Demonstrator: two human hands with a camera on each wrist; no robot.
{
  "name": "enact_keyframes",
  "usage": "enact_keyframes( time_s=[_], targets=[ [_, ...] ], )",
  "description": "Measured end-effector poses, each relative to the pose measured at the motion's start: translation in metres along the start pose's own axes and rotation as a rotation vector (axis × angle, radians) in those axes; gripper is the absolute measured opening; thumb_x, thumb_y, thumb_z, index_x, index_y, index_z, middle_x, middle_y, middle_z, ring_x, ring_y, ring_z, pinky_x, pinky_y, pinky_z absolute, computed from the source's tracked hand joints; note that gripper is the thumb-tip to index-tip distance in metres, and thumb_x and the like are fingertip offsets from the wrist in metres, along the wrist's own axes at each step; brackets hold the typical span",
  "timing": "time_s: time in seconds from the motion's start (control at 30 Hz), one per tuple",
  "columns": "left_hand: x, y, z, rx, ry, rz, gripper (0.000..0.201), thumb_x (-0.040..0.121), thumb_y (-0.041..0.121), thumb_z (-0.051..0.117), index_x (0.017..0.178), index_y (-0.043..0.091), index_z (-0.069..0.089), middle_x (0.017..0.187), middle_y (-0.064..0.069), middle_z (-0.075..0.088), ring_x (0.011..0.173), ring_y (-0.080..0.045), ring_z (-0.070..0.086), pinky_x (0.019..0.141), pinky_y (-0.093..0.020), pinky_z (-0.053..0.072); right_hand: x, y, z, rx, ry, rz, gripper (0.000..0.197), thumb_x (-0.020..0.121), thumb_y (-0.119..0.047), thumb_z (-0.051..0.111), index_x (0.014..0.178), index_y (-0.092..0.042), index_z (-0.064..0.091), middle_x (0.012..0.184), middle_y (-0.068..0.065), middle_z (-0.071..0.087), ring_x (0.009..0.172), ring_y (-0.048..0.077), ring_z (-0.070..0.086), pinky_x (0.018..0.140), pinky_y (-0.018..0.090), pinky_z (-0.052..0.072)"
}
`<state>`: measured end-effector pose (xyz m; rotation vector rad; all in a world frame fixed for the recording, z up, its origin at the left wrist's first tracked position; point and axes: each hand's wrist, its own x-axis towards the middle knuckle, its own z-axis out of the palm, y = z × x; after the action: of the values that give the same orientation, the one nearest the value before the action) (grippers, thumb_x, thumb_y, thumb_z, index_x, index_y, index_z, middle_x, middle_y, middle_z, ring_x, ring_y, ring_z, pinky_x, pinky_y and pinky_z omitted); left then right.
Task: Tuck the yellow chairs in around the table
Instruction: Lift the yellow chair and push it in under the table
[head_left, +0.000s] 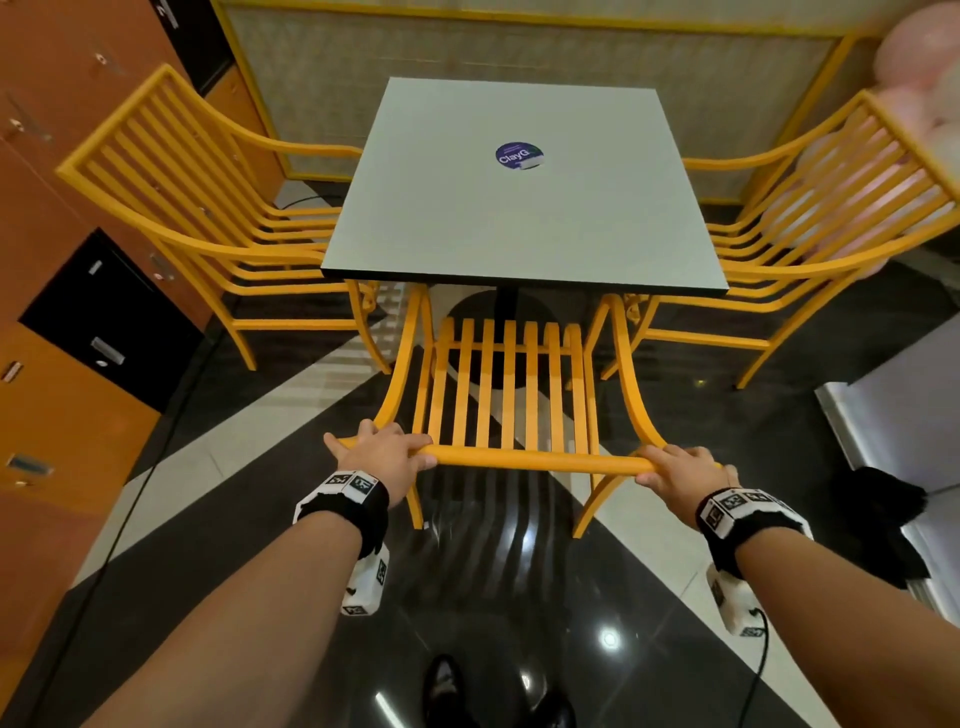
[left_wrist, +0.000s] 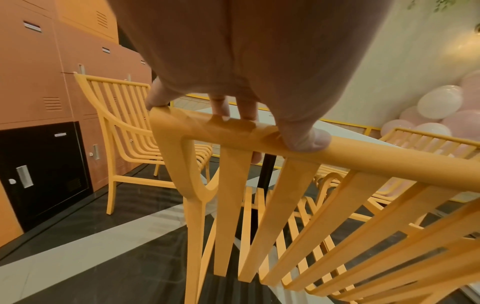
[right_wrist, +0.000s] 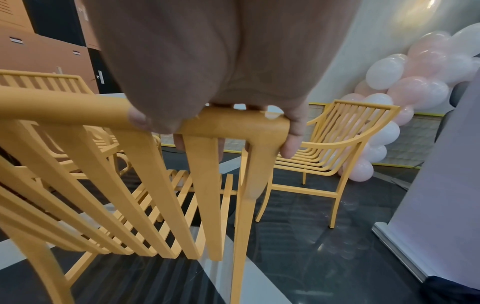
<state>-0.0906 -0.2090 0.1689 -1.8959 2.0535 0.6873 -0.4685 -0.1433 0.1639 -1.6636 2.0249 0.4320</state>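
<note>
A square grey table (head_left: 519, 208) with a blue round sticker stands in the middle. The near yellow slatted chair (head_left: 511, 395) faces it, its seat front under the table's near edge. My left hand (head_left: 384, 454) grips the left end of its top rail (left_wrist: 233, 133). My right hand (head_left: 675, 473) grips the right end of that rail (right_wrist: 233, 123), fingers curled over it. A second yellow chair (head_left: 208, 208) stands at the table's left side and a third yellow chair (head_left: 831, 218) at its right, both with seats partly under the tabletop.
Orange and black lockers (head_left: 78, 312) line the left wall. Pink and white balloons (right_wrist: 405, 86) hang at the back right. A grey pillar or panel (head_left: 909, 415) stands at the right with a dark cloth (head_left: 878, 514) at its foot. The floor is glossy black and white.
</note>
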Motion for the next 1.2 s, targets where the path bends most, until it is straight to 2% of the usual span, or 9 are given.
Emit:
enact_keyframes(
  time_s=[0.27,0.4,0.57,0.73,1.03,1.2],
  targets=[
    [0.028,0.005,-0.015,-0.028,0.029,0.0,0.032,0.094,0.054,0.04,0.124,0.053,0.052,0.124,0.007,0.053,0.135,-0.028,0.03,0.107,-0.075,0.006,0.029,-0.008,-0.019,0.035,0.069,0.048,0.029,0.095,-0.059,0.033,0.118,-0.05,0.047,0.129,-0.011,0.054,0.128,0.029,0.04,0.098,0.063,0.037],
    [0.043,0.008,-0.02,-0.026,0.064,-0.004,0.037,0.096,0.053,0.037,0.131,0.051,0.048,0.131,0.006,0.053,0.138,-0.029,0.03,0.107,-0.075,0.0,0.047,-0.012,-0.03,0.051,0.06,0.07,0.027,0.096,-0.055,0.037,0.119,-0.047,0.049,0.128,-0.008,0.055,0.129,0.03,0.039,0.1,0.063,0.036],
    [0.063,0.006,-0.032,-0.039,0.061,-0.009,0.035,0.097,0.052,0.037,0.13,0.052,0.048,0.133,0.007,0.054,0.141,-0.028,0.03,0.108,-0.074,-0.004,0.067,-0.019,-0.04,0.052,0.068,0.088,0.028,0.097,-0.052,0.038,0.122,-0.045,0.048,0.129,-0.006,0.054,0.131,0.031,0.037,0.102,0.063,0.035],
    [0.08,0.003,-0.042,-0.032,0.071,0.016,0.036,0.097,0.053,0.035,0.131,0.051,0.048,0.135,0.005,0.054,0.14,-0.027,0.031,0.108,-0.075,-0.003,0.083,-0.023,-0.049,0.053,0.069,0.087,0.03,0.096,-0.055,0.037,0.122,-0.046,0.048,0.126,-0.005,0.055,0.128,0.031,0.039,0.101,0.062,0.036],
    [0.102,0.004,-0.054,-0.002,0.079,0.027,0.039,0.097,0.054,0.035,0.134,0.05,0.046,0.138,0.005,0.053,0.14,-0.027,0.032,0.108,-0.074,-0.004,0.102,-0.026,-0.059,0.049,0.075,0.076,0.033,0.097,-0.054,0.037,0.128,-0.048,0.043,0.132,-0.004,0.053,0.13,0.034,0.038,0.1,0.062,0.037],
    [0.105,0.001,-0.046,0.013,0.138,0.034,0.039,0.096,0.056,0.033,0.131,0.05,0.047,0.135,0.008,0.054,0.137,-0.026,0.036,0.108,-0.074,-0.001,0.104,-0.022,-0.058,0.061,0.088,0.056,0.041,0.095,-0.056,0.038,0.135,-0.047,0.04,0.135,-0.002,0.053,0.131,0.033,0.038,0.1,0.062,0.038]
  ],
)
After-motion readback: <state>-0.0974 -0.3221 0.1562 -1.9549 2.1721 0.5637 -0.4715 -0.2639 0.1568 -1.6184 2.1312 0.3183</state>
